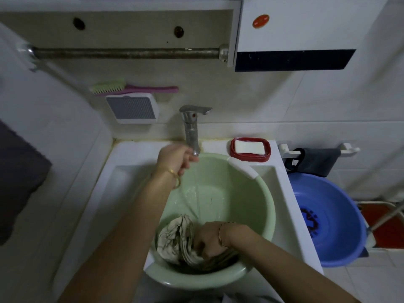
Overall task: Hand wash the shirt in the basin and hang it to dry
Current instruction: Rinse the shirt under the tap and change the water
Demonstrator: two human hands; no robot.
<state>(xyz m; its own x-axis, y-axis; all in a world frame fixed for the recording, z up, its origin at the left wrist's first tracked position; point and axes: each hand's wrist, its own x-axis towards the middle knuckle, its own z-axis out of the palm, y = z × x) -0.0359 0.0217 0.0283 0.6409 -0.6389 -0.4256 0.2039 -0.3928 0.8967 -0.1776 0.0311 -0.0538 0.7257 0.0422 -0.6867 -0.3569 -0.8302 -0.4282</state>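
Note:
A pale green basin (pixel 258 193) sits in the white sink (pixel 131 154). The wet beige shirt (pixel 175 239) lies bunched at the basin's near side. My right hand (pixel 209 239) grips the shirt, fingers curled into the folds. My left hand (pixel 175 157) is raised beside the spout of the metal tap (pixel 192 127), fingers loosely bent and blurred; whether it touches the spout I cannot tell. A stream of water falls from the tap into the basin.
A white soap bar in a red dish (pixel 250 148) sits on the sink ledge at the right. A blue basin (pixel 341 217) stands right of the sink. A rusty rail (pixel 126 53) runs along the wall above, with a brush (pixel 131 88) below it.

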